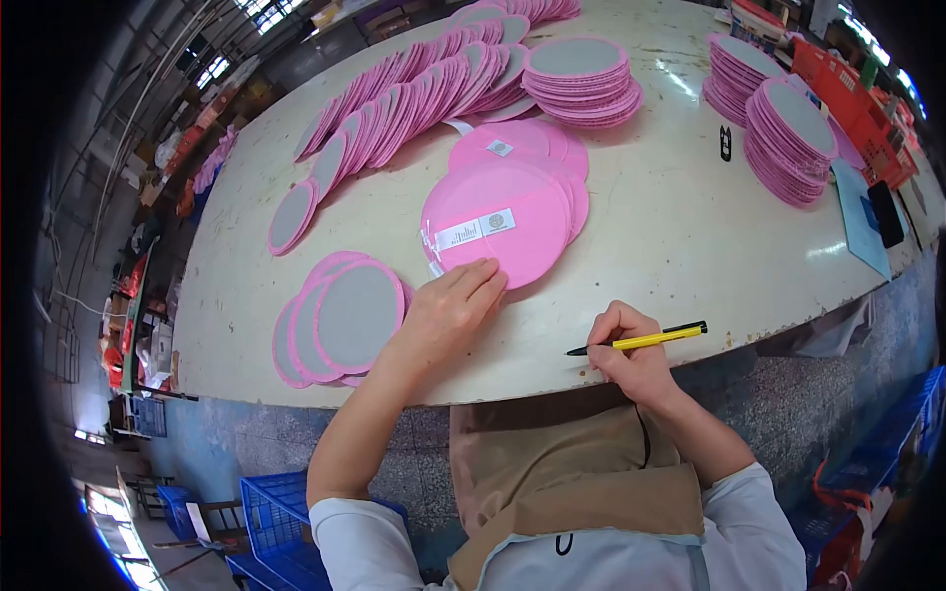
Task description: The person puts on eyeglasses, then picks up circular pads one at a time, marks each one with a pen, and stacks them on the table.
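Apparently, top pink disc (527, 258) is steadied by left hand (451, 309), fingers laid together over near rim; whether rim is pinched from below cannot be told, thumb being hidden. Disc is overlapped on pile (567, 153) on worktop (680, 246), label (477, 229) turned up, presumably for legibility. Yellow pen (645, 341) is gripped low by right hand (631, 357), probably for control. Grey-faced discs (361, 313) are fanned near left forearm, perhaps for easy separation.

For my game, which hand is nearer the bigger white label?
Left. The left hand rests on the pink disc just below the white label; the right hand is farther, below and right.
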Action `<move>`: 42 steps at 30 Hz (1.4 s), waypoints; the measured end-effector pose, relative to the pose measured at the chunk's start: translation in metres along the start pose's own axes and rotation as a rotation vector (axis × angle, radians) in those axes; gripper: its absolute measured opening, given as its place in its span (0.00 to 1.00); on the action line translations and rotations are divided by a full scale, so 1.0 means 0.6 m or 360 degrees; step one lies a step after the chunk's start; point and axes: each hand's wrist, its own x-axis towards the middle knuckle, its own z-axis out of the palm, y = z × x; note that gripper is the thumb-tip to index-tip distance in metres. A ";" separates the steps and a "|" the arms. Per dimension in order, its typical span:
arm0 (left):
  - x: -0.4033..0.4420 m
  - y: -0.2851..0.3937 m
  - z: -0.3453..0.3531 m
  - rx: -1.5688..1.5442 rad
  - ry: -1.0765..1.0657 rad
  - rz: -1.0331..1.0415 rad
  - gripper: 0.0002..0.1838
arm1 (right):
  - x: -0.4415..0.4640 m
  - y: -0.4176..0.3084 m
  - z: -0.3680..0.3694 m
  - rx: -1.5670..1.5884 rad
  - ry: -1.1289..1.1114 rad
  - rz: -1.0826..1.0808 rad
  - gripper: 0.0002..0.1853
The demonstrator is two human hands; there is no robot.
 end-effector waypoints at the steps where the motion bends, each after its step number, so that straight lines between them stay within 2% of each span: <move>1: -0.002 -0.002 0.000 0.0025 0.0016 0.0042 0.13 | 0.000 0.001 -0.001 -0.0005 0.0003 -0.0001 0.06; 5: -0.002 -0.008 -0.004 0.0114 0.0076 0.0173 0.14 | 0.000 0.006 -0.003 -0.0025 0.0005 -0.0020 0.06; 9: 0.008 -0.005 -0.022 0.0217 0.0278 0.0248 0.15 | 0.000 0.006 -0.005 0.0011 0.0006 0.0009 0.06; 12: 0.024 -0.001 -0.067 0.0209 0.0322 0.0205 0.15 | 0.002 0.007 -0.004 0.0086 -0.0003 -0.0064 0.07; 14: 0.037 0.004 -0.097 0.0295 0.0550 0.0171 0.16 | -0.001 0.009 -0.003 0.0164 0.0001 -0.0118 0.09; 15: 0.043 0.014 -0.112 0.0282 0.0543 0.0169 0.16 | -0.004 0.006 -0.002 0.0164 0.0011 -0.0107 0.09; 19: 0.055 0.057 -0.158 -0.0265 0.0377 -0.0531 0.12 | -0.017 -0.028 0.016 0.0101 -0.0100 -0.0467 0.07; 20: 0.051 0.060 -0.152 -0.0278 0.0362 -0.0548 0.12 | -0.020 -0.033 0.020 0.0104 -0.0094 -0.0442 0.07; 24: 0.036 0.063 -0.101 -0.1240 -0.0555 -0.1009 0.09 | -0.018 -0.054 0.029 -0.0337 -0.0109 -0.0603 0.07; 26: 0.022 0.069 -0.070 -0.1357 -0.0675 -0.1117 0.08 | -0.011 -0.056 0.042 -0.0632 -0.0019 -0.0411 0.05; 29: 0.007 0.074 -0.037 -0.1617 -0.0999 -0.1386 0.09 | -0.001 -0.017 0.044 -0.0720 0.0041 -0.0256 0.05; 42: 0.005 0.066 -0.028 -0.1780 -0.1074 -0.1422 0.09 | 0.003 -0.008 0.053 -0.0954 0.0010 -0.0110 0.06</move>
